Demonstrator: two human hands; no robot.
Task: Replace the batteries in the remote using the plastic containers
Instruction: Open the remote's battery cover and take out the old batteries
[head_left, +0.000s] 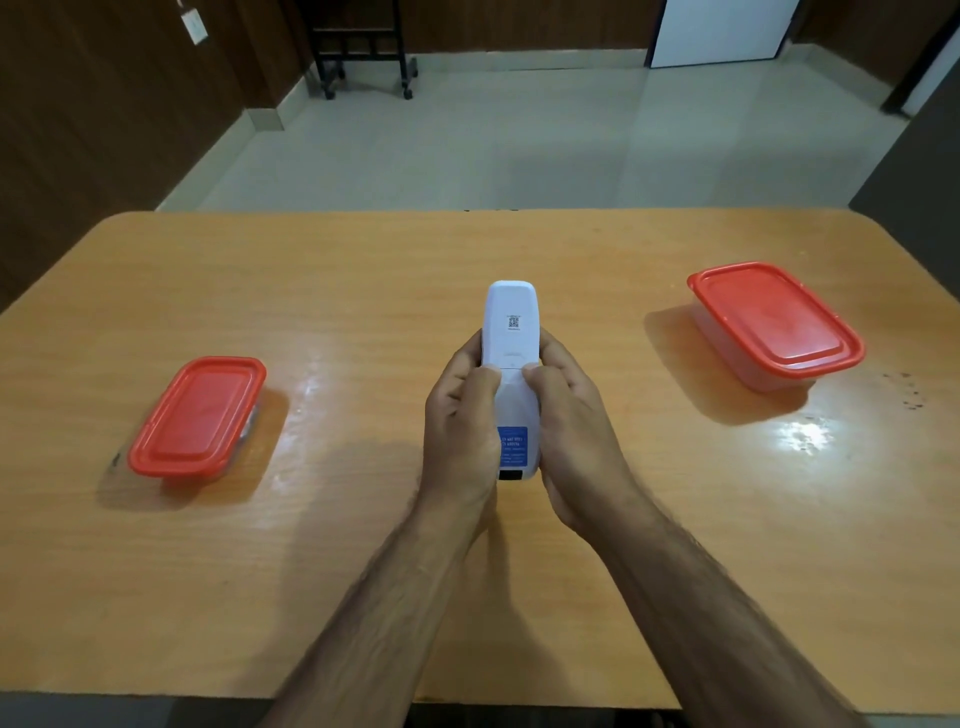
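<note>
Both forearms reach in from the near edge of the table. The left hand and right hand clasp the remote back-up, long axis pointing away, thumbs level on its cover seam, containers well apart either side.

Both hands, left and right, curled together, thumbs pressing inward, forearms converging

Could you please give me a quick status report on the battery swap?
Left hand and right hand both gripping white remote, back up, thumbs on cover. Both red-lidded containers closed. Nothing obstructing.
</note>
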